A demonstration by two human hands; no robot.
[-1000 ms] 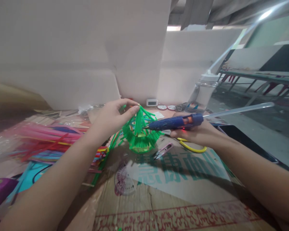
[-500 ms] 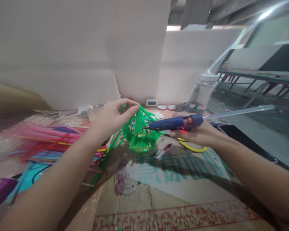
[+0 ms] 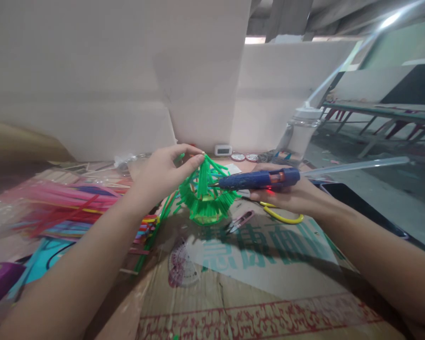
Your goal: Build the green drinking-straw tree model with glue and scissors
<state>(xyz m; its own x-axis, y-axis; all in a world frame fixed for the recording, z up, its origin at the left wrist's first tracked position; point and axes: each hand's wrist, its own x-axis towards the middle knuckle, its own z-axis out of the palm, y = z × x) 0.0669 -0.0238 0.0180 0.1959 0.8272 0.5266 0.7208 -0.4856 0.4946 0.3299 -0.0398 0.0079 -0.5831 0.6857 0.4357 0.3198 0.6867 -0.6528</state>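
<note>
A green structure of fuzzy stems (image 3: 212, 210) stands on the table, with a fringed ring low down and stems rising to a peak. My left hand (image 3: 170, 170) pinches that peak between thumb and index finger. My right hand (image 3: 286, 196) is wrapped round a blue glue gun (image 3: 248, 180), whose red light glows. The gun's metal tip points left and reaches the upright green stems; whether it touches them I cannot tell. From the gun's back end a clear glue stick (image 3: 357, 166) sticks out to the right.
Coloured stems (image 3: 81, 203) lie in a heap at the left. Small snips (image 3: 242, 221), yellow-handled scissors (image 3: 283, 216) and a clear protractor (image 3: 184, 264) lie nearer. A bottle (image 3: 301, 134) with a straw and a dark phone (image 3: 363, 210) are at the right.
The glue gun and its glue stick have shifted very slightly. My left hand still pinches the peak of the green structure.
</note>
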